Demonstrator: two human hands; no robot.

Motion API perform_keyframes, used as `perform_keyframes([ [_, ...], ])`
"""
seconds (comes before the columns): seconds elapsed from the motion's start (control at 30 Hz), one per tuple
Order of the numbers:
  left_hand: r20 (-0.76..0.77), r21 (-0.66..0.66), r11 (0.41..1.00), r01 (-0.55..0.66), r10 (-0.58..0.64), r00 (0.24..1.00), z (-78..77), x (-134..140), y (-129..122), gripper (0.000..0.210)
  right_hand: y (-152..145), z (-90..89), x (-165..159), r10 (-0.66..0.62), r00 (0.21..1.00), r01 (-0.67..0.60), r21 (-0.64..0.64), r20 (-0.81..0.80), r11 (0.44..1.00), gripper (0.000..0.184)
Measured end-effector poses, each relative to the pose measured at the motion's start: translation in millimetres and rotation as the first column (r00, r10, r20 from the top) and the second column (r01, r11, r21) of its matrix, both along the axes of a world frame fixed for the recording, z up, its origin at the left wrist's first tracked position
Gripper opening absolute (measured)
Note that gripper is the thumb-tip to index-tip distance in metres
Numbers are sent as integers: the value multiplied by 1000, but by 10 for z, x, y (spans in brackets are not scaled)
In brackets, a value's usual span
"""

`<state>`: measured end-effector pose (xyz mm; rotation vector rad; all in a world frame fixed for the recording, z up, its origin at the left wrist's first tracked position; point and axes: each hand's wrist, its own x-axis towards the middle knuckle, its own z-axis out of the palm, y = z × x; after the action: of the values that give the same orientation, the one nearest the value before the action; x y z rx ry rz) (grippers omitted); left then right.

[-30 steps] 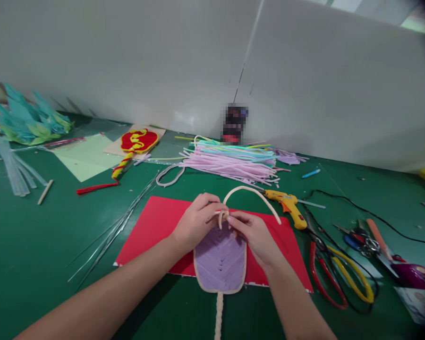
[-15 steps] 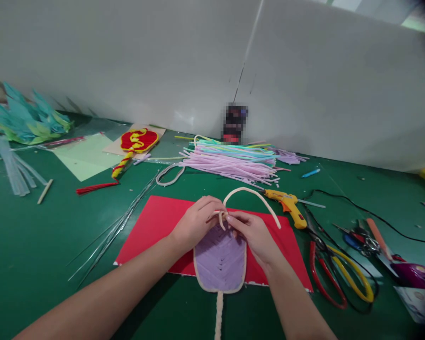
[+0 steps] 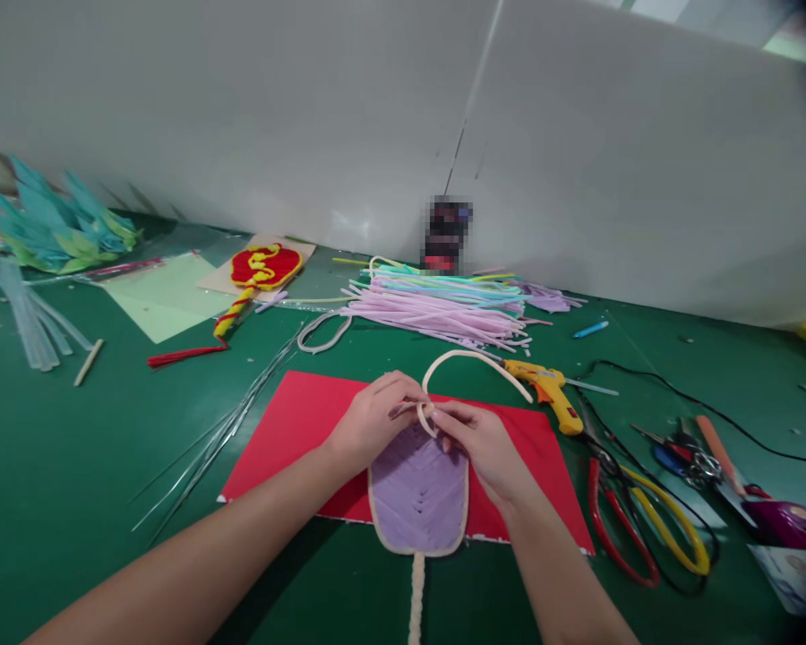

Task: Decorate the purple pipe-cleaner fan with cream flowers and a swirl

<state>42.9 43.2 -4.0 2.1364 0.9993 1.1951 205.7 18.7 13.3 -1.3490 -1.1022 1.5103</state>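
A purple fan-shaped piece (image 3: 419, 502) with a cream border and a twisted cream handle (image 3: 416, 596) lies over a red sheet (image 3: 295, 430). At its top edge, a cream pipe cleaner (image 3: 474, 355) is curled into a small loop, its long end arching to the right. My left hand (image 3: 380, 417) pinches the pipe cleaner from the left, fingers closed. From the right, my right hand (image 3: 474, 439) has thumb and forefinger closed on the loop. The fingertips hide part of the loop and the top of the fan.
A yellow glue gun (image 3: 551, 394) and red-and-yellow-handled pliers (image 3: 624, 502) lie right of the red sheet. Behind it is a heap of pastel pipe cleaners (image 3: 436, 309). Thin wires (image 3: 221, 430) lie left, and a red-and-yellow fan (image 3: 265, 266) farther back.
The long end of the pipe cleaner has swung up, its tip now higher. The small loop's short end has curved further right toward my right fingers. Both hands stay nearly in place.
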Motion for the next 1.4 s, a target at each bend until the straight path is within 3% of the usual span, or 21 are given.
perform_keyframes([
  [0.3, 96, -160, 981, 110, -95, 991, 75, -28, 27, 21, 7, -34, 6, -135, 984, 132, -33, -114, 991, 28],
  [0.5, 276, -341, 928, 149, -53, 960, 16, -56, 46, 12, -6, -12, 0, -80, 993, 79, -20, -84, 997, 24],
  [0.87, 400, -393, 893, 221, -50, 915, 15, -43, 32, 13, -17, 9, 50, 48, 972, -73, -100, -232, 992, 20],
  [1.0, 365, -319, 931, 178, -52, 929, 18, -42, 24, 10, -15, -22, 51, 34, 956, -74, -130, -290, 989, 19],
  [1.13, 230, -101, 991, 83, -58, 971, 19, -49, 5, 7, -7, -2, 44, 9, 956, -54, -147, -294, 988, 20],
  [1.23, 128, 29, 996, 85, -88, 988, 12, -60, -3, 9, -2, 1, 52, 18, 954, -63, -142, -300, 988, 21],
  [1.4, 100, 59, 995, 86, -92, 991, -7, -68, -8, 10, -9, -12, 53, 23, 953, -70, -145, -302, 987, 20],
])
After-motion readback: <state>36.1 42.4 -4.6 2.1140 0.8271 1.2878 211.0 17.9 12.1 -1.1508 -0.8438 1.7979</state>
